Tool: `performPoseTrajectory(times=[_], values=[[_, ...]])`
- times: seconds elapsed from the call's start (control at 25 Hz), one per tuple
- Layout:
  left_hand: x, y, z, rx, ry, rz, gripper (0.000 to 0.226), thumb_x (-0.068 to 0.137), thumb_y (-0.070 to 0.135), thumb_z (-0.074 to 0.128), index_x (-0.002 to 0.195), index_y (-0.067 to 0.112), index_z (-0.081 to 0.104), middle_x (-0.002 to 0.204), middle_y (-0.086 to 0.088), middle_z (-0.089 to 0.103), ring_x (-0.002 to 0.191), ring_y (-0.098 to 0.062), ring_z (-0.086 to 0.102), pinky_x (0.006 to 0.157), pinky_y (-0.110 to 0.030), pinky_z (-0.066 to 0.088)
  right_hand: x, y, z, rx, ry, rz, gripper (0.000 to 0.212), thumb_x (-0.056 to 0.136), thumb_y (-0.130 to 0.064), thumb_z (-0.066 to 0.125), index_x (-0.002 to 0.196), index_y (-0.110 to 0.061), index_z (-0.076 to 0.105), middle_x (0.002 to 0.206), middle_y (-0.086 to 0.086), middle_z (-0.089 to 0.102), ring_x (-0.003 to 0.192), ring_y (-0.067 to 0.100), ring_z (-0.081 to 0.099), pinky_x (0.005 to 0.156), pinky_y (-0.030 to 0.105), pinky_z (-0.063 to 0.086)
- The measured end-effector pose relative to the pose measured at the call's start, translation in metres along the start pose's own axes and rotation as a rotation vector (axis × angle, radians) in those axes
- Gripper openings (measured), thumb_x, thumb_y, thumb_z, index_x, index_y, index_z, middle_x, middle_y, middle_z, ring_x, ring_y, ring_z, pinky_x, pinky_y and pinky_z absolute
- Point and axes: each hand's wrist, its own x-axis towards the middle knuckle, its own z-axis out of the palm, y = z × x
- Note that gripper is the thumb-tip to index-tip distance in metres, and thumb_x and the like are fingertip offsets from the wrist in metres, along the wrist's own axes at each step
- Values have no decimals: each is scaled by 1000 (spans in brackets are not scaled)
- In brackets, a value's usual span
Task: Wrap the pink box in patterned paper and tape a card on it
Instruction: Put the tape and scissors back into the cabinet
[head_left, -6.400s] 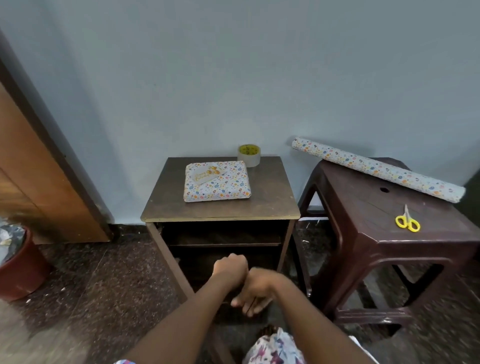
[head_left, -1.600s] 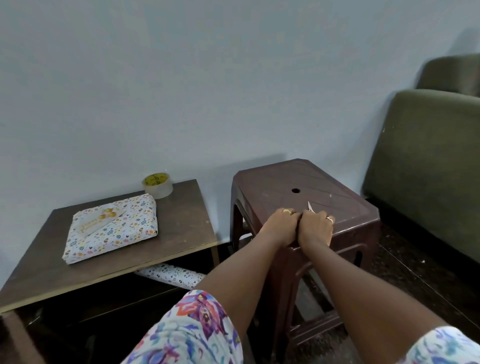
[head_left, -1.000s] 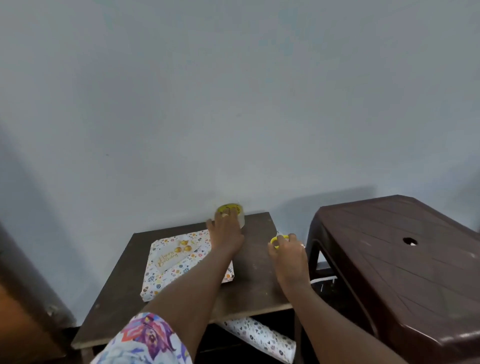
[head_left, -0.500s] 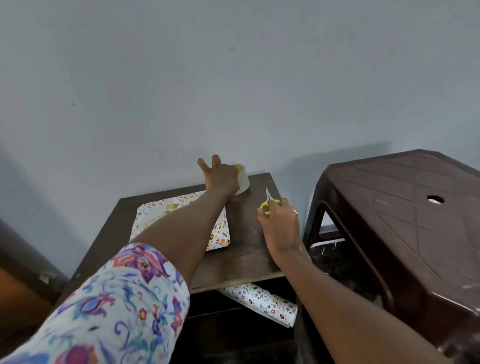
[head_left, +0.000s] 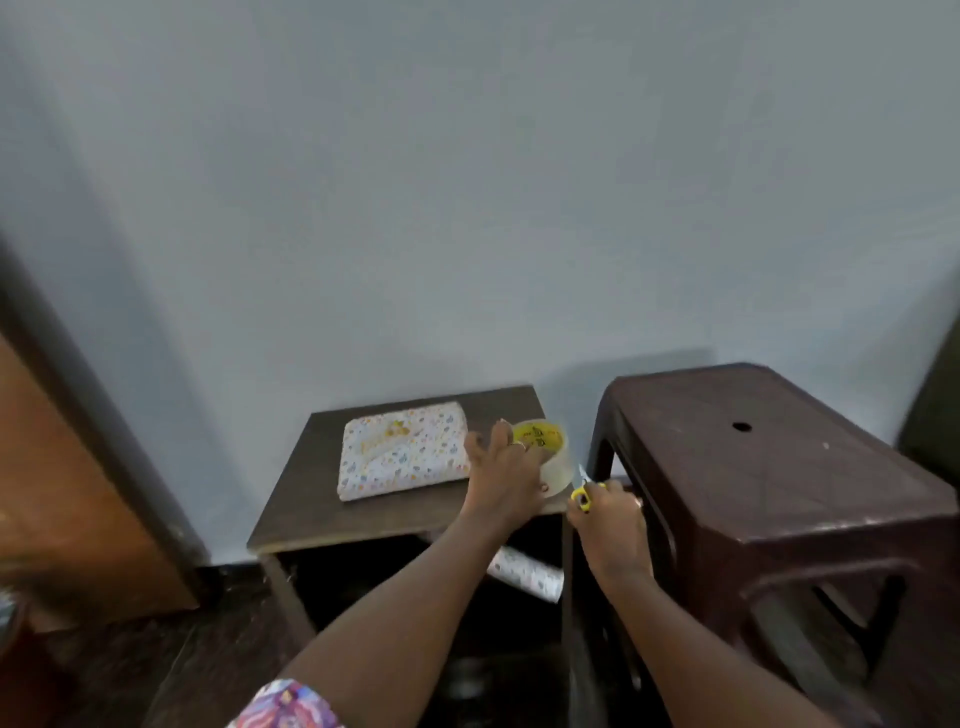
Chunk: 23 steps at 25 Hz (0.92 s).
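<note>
Tape and scissors held beside the wrapped box (head_left: 402, 452)
The left hand (head_left: 501, 480) grips the tape roll (head_left: 548, 454) and the right hand (head_left: 609, 522) clasps the scissors (head_left: 583, 494), likely gathering tools.

The wrapped box (head_left: 402, 452) is lying on the small table (head_left: 311, 514), toward its far side. At 3 o'clock from the box, the left hand (head_left: 506, 478) is holding the tape roll (head_left: 551, 451) over the table's right edge. At 4 o'clock, the right hand (head_left: 608, 514) is holding the scissors (head_left: 583, 493), between the table and the stool (head_left: 753, 467). The paper roll (head_left: 530, 574) is lying under the table top, at 5 o'clock.
</note>
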Motion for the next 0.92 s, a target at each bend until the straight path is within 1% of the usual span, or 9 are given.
performPoseTrajectory(times=[0.04,0.12,0.24,0.32,0.4,0.48,0.6,0.76,0.92], values=[[-21,7,-5,-31,-24,33,35,39,36,76,72,29,70,58,8,62,87,-22,60,79,-42,30,-17,0,-3,-10,-20,70,19,87,-20,60,93,-3,67,95,15,60,86,30,60,74,35,46],[-60,14,-10,-58,-74,78,27,42,32,78,67,26,69,55,7,60,79,-23,61,69,-40,44,-45,1,-5,-29,-91,94,21,87,-22,58,96,-4,66,96,13,59,88,28,60,75,34,47],[-110,14,4,-51,-101,171,15,52,30,75,59,22,65,55,5,61,71,-22,60,57,-31,44,-84,2,2,-65,-213,91,25,87,-25,61,104,-7,65,101,11,59,94,27,58,76,32,45],[-128,4,18,-61,-218,159,17,68,31,67,78,19,69,74,-2,67,87,-26,60,69,-33,46,-99,3,15,-67,-308,83,27,87,-25,62,108,-10,65,104,12,61,97,26,59,73,28,41],[-130,-13,42,-13,-324,95,28,83,34,54,103,17,65,101,-5,66,108,-26,52,85,-36,40,-102,0,38,-62,-402,71,28,87,-28,62,109,-11,65,105,12,64,99,26,59,73,27,42],[-122,-38,68,0,-374,-8,30,87,33,50,110,17,62,112,-4,63,116,-24,47,90,-36,37,-94,-4,68,-59,-490,65,30,88,-31,60,109,-10,64,105,14,65,100,28,60,76,30,46],[-98,-81,114,39,-447,-162,26,88,29,50,107,18,63,114,-3,63,119,-23,43,95,-39,30,-65,-15,126,-70,-563,1,33,91,-32,55,113,-8,58,112,16,61,106,31,57,81,34,46],[-75,-128,180,61,-624,-359,25,91,31,53,109,16,63,118,-6,61,128,-27,34,107,-51,18,-27,-35,209,-132,-545,-192,39,95,-31,49,123,-4,50,123,18,55,118,33,47,95,36,39],[-69,-155,236,67,-573,-455,24,93,21,50,111,16,63,118,-9,62,127,-32,35,107,-56,18,-6,-45,278,-259,-532,-360,37,99,-18,40,130,1,43,130,21,51,123,35,44,103,37,32]])
